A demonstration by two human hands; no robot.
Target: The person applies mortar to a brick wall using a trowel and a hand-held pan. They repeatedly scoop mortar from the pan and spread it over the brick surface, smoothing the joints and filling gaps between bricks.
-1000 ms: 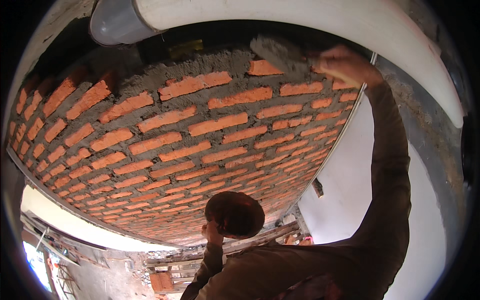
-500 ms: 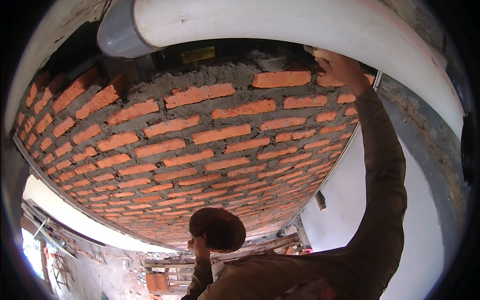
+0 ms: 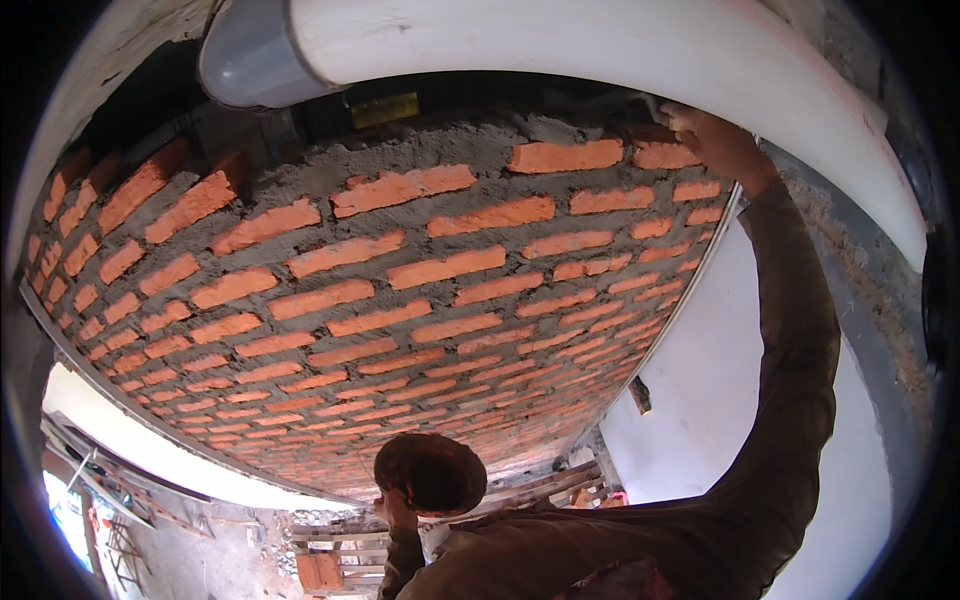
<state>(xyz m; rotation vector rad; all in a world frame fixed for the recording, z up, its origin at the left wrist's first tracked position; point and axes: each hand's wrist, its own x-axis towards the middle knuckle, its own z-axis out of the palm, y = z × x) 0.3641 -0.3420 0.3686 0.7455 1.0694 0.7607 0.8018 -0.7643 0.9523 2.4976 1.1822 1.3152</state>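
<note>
Right hand (image 3: 715, 145) raised to the top course of the brick wall (image 3: 420, 300), pressed at wet mortar (image 3: 450, 150) beside the uppermost bricks; grip impossible to tell, fingers hidden. Left hand (image 3: 398, 510) closed under a round brown pan (image 3: 432, 472), low against the wall's foot. Above the wall, a large white pipe (image 3: 620, 45) with grey collar.

Right hand (image 3: 712, 142) raised high (arm outstretched), left hand (image 3: 398, 508) low, gripping.

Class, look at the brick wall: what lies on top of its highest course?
Grey mortar covers the brick wall's top course, under a white pipe. The right hand reaches there, hiding whatever it holds.
</note>
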